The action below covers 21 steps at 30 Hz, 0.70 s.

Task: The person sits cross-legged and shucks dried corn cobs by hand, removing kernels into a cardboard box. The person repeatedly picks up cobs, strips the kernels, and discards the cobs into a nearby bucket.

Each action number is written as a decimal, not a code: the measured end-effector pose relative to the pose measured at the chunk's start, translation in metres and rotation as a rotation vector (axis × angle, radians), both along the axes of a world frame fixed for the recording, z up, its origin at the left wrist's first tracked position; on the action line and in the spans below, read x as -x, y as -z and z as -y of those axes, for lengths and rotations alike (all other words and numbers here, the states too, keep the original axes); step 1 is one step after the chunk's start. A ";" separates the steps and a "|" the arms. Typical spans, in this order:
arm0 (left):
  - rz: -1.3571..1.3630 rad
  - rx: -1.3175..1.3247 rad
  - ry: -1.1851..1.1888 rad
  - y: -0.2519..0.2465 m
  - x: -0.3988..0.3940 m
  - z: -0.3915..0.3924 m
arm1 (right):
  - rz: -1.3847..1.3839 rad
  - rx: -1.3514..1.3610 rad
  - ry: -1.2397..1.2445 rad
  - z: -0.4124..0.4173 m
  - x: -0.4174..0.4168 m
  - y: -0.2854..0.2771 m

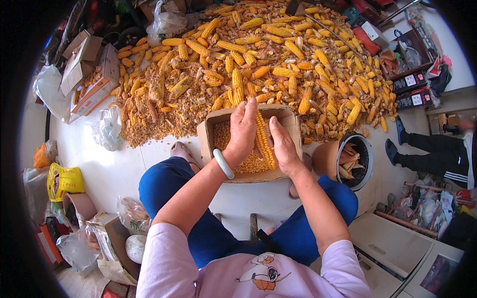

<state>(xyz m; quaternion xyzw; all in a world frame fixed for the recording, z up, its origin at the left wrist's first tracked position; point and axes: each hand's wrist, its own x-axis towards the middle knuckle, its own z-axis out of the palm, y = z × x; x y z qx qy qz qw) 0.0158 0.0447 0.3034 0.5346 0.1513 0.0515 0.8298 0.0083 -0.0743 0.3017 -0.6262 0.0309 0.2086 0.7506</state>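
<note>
Between my two hands is a yellow ear of corn (265,143), tilted over a cardboard box (242,178). A bare strip without kernels runs along part of the ear. My left hand (241,130), with a pale bangle (223,164) at the wrist, is closed at the ear's left side with the thumb pointing up. My right hand (285,147) grips from the right, thumb along the ear; its other fingers are mostly hidden. Loose corn kernels (246,164) cover the box's bottom. The box stands on the floor between my feet.
A large heap of corn ears (290,70) spreads beyond the box. At right, a tipped bucket (367,156) holds husks or cobs. A long stick (343,41) lies on the heap. Another person's legs (425,149) are at far right. Plastic bags (108,126) and boxes (98,87) line the left.
</note>
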 end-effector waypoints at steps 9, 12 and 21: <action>-0.005 0.021 0.108 -0.004 0.008 0.008 | -0.008 -0.140 -0.091 0.005 -0.002 0.001; -0.033 0.023 0.143 -0.003 0.008 0.006 | -0.046 -0.147 -0.044 0.001 0.002 -0.008; 0.052 0.039 0.182 0.012 0.010 0.011 | -0.052 -0.060 -0.001 -0.002 0.001 -0.015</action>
